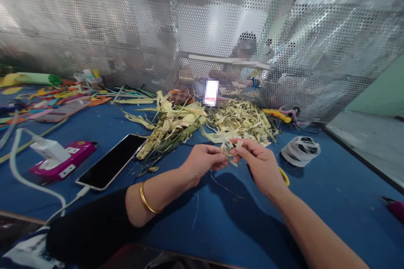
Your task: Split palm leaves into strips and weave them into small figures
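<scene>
Both my hands meet over the blue table (195, 206), pinching pale strips of dried husk (226, 149) between their fingertips. My left hand (202, 162), below a gold bangle, is closed on the left side of the strips. From the right, my right hand (257, 162) is closed on their other side. A thin thread (221, 183) hangs beneath the fingers. Just beyond lie a heap of shredded husk (243, 122) and a bundle of corn husks with stalks (173, 124). Yellow handles (284, 176) show partly behind my right hand.
A charging phone (112, 162) and a purple power strip (65, 162) lie left. Right stands a spool of white thread (301, 151). Colourful strips (59, 96) cover the far left. A perforated metal screen (126, 29) closes the back; a person sits behind it. A lit phone (211, 92) stands there.
</scene>
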A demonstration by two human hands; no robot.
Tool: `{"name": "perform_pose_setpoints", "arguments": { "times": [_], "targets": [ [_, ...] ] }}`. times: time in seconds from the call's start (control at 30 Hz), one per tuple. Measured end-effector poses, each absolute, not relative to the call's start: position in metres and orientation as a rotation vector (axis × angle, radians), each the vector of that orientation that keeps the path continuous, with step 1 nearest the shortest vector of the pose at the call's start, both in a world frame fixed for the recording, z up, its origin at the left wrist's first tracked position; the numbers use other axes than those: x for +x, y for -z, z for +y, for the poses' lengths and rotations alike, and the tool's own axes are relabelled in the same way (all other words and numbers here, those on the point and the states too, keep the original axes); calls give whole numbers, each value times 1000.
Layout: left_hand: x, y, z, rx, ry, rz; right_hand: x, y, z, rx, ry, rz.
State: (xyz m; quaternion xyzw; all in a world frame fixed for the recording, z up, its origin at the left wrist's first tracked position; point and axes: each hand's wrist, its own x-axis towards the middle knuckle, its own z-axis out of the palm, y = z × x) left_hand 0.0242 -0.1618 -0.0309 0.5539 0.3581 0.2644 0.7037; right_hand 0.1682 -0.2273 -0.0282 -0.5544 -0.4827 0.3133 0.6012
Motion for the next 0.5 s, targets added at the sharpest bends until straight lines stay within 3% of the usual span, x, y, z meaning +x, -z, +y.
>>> {"name": "perform_pose_setpoints", "arguments": {
  "times": [0.5],
  "targets": [
    [27, 41, -160, 1514, -764, 840, 167, 35, -228, -1529, -699, -1153]
  ]
}}
